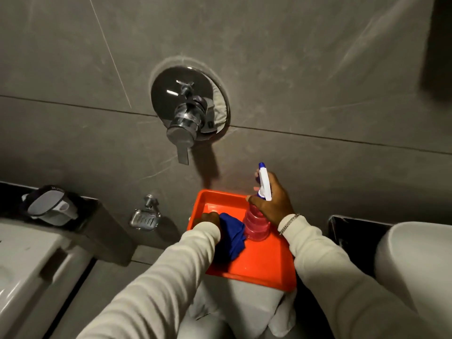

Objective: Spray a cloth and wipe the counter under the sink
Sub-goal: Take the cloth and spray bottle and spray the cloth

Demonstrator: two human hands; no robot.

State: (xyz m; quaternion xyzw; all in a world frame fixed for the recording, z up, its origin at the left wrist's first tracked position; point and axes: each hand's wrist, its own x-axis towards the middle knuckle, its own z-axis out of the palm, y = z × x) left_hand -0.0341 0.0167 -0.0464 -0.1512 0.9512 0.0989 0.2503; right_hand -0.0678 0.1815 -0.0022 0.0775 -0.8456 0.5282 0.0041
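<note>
Ribbed cream sleeves [151, 277] reaching into glossy orange tray [266, 267]
L hand [208, 219] gripping crumpled blue cloth [232, 237]; R hand [274, 196] wrapping ridged pink spray bottle [256, 227].

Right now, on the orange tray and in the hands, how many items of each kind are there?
Blue cloth, gripped by the left hand: 1
Pink spray bottle with white trigger head, gripped by the right hand: 1
Orange plastic tray: 1
Total: 3

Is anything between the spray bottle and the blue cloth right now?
Nothing visible. The right hand grips the spray bottle upright in the orange tray, and the blue cloth, held by the left hand, lies right beside it.
</note>
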